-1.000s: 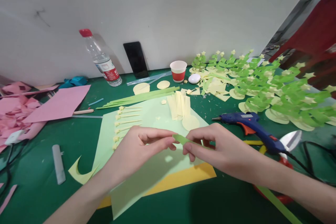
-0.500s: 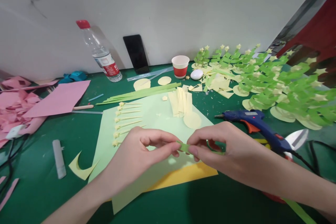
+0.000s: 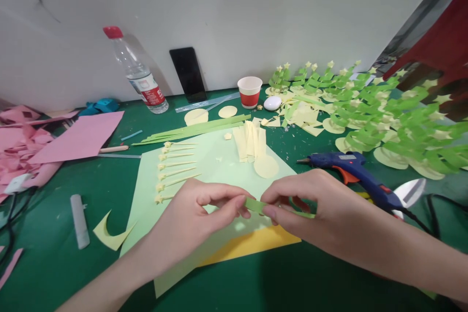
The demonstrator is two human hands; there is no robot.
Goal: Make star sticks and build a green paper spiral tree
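Observation:
A narrow green paper strip is stretched between my two hands, above a pale green sheet of paper. My left hand pinches one end between thumb and fingertips. Thumb and forefinger of my right hand grip it a short way along, and more of the strip runs under that palm. Left of my hands, several paper stars on thin pointed stems lie in a column. Cream paper strips and a cream paper disc rest on the sheet's far right part.
A blue glue gun and scissors lie right, before many green paper plants. A paper cup, phone and water bottle stand near the wall. Pink paper and a glue stick are left.
More of the green strip shows between my fingertips, the gap between them slightly wider. Both hands keep their pinch. The whole view has shifted slightly.

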